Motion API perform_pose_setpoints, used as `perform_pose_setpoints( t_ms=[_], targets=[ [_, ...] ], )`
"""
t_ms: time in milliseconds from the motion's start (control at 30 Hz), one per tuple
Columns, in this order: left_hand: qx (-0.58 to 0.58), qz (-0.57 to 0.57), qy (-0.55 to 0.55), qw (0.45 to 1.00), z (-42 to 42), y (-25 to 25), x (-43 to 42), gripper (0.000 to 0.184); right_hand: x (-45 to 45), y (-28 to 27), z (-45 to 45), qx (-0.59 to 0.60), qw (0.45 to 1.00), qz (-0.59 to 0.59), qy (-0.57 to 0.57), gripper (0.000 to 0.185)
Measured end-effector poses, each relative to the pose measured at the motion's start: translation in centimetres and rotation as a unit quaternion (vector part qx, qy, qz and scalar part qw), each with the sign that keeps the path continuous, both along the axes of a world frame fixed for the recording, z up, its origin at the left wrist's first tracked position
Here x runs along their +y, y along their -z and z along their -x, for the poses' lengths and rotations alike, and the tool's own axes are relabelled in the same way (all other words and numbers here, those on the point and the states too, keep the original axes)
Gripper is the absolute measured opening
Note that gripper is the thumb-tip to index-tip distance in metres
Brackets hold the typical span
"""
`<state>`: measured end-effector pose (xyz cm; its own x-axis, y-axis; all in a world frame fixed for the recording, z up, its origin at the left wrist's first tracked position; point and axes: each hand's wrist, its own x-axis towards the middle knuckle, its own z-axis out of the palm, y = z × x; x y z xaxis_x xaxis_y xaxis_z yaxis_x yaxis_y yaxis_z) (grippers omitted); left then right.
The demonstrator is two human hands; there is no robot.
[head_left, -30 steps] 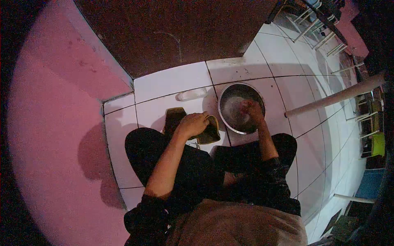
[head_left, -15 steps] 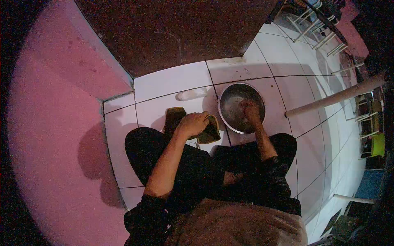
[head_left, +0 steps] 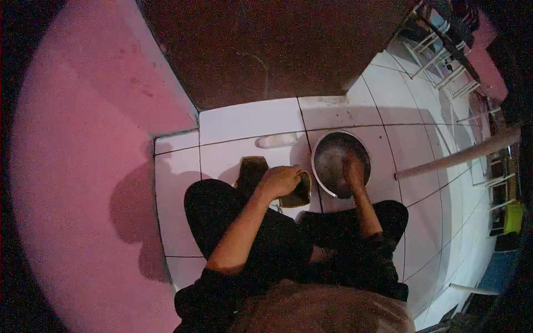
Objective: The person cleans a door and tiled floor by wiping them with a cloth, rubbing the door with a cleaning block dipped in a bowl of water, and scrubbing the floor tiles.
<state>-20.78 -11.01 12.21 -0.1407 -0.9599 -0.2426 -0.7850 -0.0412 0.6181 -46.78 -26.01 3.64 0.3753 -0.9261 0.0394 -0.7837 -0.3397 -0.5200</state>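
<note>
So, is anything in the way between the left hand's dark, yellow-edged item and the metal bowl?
Nothing visible is. Between the dark item at the left hand and the bowl there is just floor. The pale object lies off to one side.

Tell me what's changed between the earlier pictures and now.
The view has shifted, so the whole scene sits lower and further right in the picture. Nothing was visibly taken hold of or let go. The left hand still grips the dark, yellow-edged item, and the right hand is still inside the metal basin; both items appear unmoved on the floor.
</note>
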Motion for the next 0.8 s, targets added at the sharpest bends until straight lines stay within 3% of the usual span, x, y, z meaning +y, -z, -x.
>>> perform_pose_setpoints(
  t_ms=[67, 167, 267, 333, 367, 400, 467, 533, 600, 667, 733, 800],
  targets=[
    [0.011, 0.005, 0.005, 1.0, 0.0, 0.5, -0.1, 0.034, -0.6, 0.7, -0.1, 0.061, 0.995, 0.057, -0.062, 0.035],
    [0.01, -0.014, 0.013, 1.0, 0.0, 0.1, -0.1, 0.036, -0.7, -2.2, -1.4, 0.099, 0.993, 0.064, 0.0, 0.033],
    [0.023, -0.007, 0.02, 1.0, 0.1, 0.6, -0.1, 0.033, -2.3, 0.7, 0.1, 0.207, 0.976, 0.003, -0.063, 0.028],
    [0.015, -0.031, 0.015, 0.999, 0.1, -1.2, -0.2, 0.032, -0.7, -2.7, -0.7, 0.019, 0.997, -0.061, 0.045, 0.027],
    [0.028, 0.017, -0.002, 0.999, 0.7, 1.8, -0.5, 0.031, -0.2, -4.3, -1.5, 0.027, 0.997, -0.045, 0.048, 0.026],
    [0.036, 0.014, -0.001, 0.999, 0.7, 1.5, -0.5, 0.031, 0.2, -5.9, -2.2, 0.036, 0.998, -0.03, 0.051, 0.025],
    [0.052, 0.007, 0.003, 0.999, 0.4, 0.4, -0.4, 0.033, 1.0, -6.8, -3.3, 0.253, 0.962, 0.098, -0.031, 0.023],
    [0.052, 0.002, -0.007, 0.999, 0.8, 0.7, -0.6, 0.032, -0.5, -5.1, -2.5, 0.115, 0.992, -0.003, -0.041, 0.023],
    [0.08, -0.005, -0.011, 0.997, 0.7, 0.6, -0.8, 0.03, -0.1, -7.1, -3.1, 0.039, 0.999, -0.037, 0.002, 0.025],
    [0.072, 0.024, -0.035, 0.997, 0.6, -0.2, -0.3, 0.027, -0.3, -7.8, -4.5, -0.119, 0.983, -0.134, 0.036, 0.027],
    [0.083, 0.051, -0.045, 0.994, 0.7, -0.1, -0.4, 0.027, -0.6, -9.0, -6.0, -0.272, 0.933, -0.224, 0.074, 0.029],
    [0.086, 0.049, -0.017, 0.995, 0.8, 1.2, -0.7, 0.03, -0.3, -11.5, -10.0, -0.309, 0.932, -0.189, 0.001, 0.028]
  ],
)
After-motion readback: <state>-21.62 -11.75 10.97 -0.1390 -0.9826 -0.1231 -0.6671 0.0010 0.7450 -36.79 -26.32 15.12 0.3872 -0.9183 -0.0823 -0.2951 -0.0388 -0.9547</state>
